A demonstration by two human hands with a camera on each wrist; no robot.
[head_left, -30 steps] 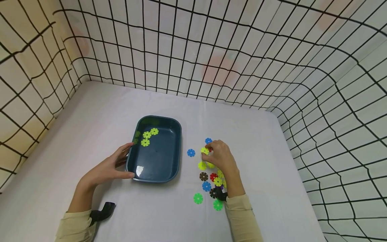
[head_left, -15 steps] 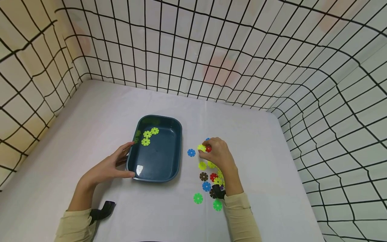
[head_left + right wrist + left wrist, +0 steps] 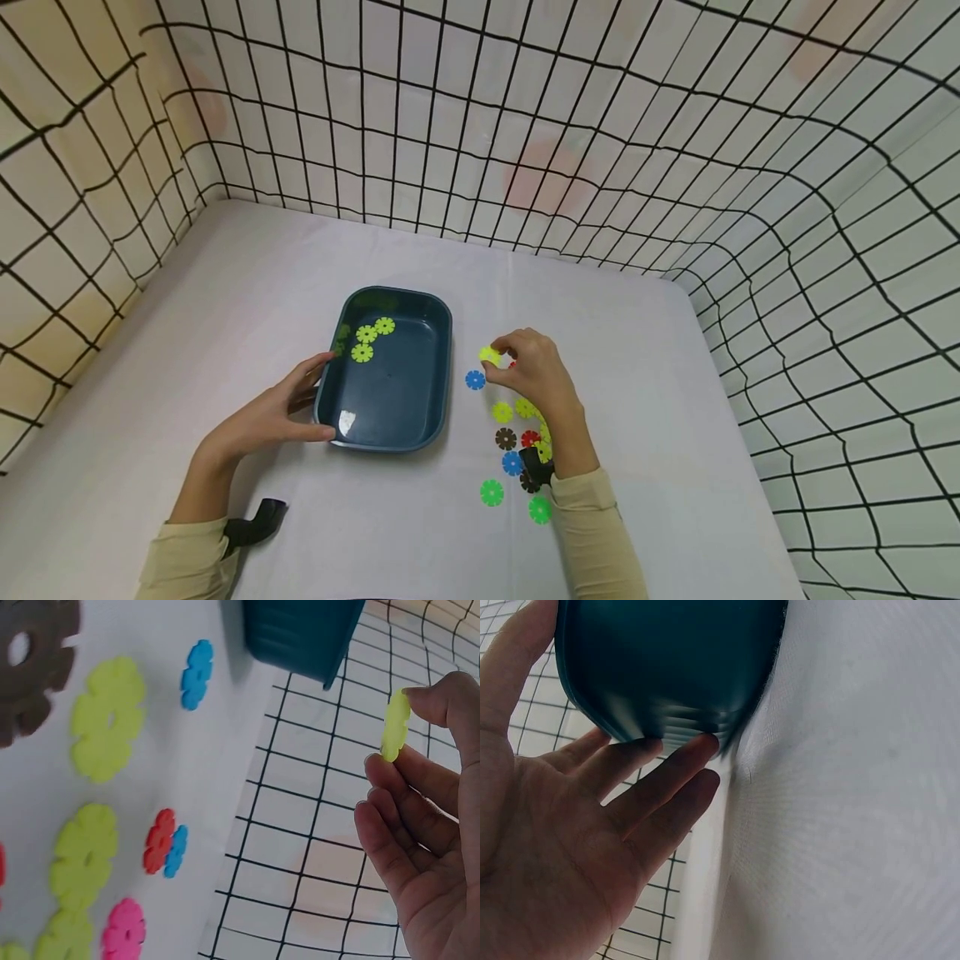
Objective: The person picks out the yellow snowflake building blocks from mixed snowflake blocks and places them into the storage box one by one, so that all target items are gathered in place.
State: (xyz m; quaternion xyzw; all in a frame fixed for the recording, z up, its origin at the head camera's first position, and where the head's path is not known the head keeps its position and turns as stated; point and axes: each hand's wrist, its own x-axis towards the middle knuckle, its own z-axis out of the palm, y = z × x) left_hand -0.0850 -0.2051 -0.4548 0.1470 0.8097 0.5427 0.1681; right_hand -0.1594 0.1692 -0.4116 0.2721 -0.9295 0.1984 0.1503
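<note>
My right hand [image 3: 534, 371] pinches a yellow notched disc [image 3: 490, 356] between thumb and fingertips, raised off the table. In the right wrist view this yellow disc [image 3: 396, 726] is seen nearly edge-on. My left hand [image 3: 262, 421] is at the left side of a dark blue tray [image 3: 442, 392], its thumb by the near left corner. In the left wrist view, the fairly straight fingers [image 3: 671, 776] touch the outer wall of the tray [image 3: 667, 667]. Several yellow discs [image 3: 362, 353] lie inside the tray, toward its far left.
Loose notched discs lie right of the tray: blue [image 3: 475, 380], yellow [image 3: 502, 412], brown [image 3: 506, 438], red [image 3: 529, 438] and green [image 3: 491, 492]. A pink disc [image 3: 124, 930] shows in the right wrist view. A black wire grid [image 3: 465, 142] borders the white table [image 3: 405, 517].
My right hand has lifted the yellow disc and moved it left and away from me, toward the tray. The left hand and the tray have stayed in place.
</note>
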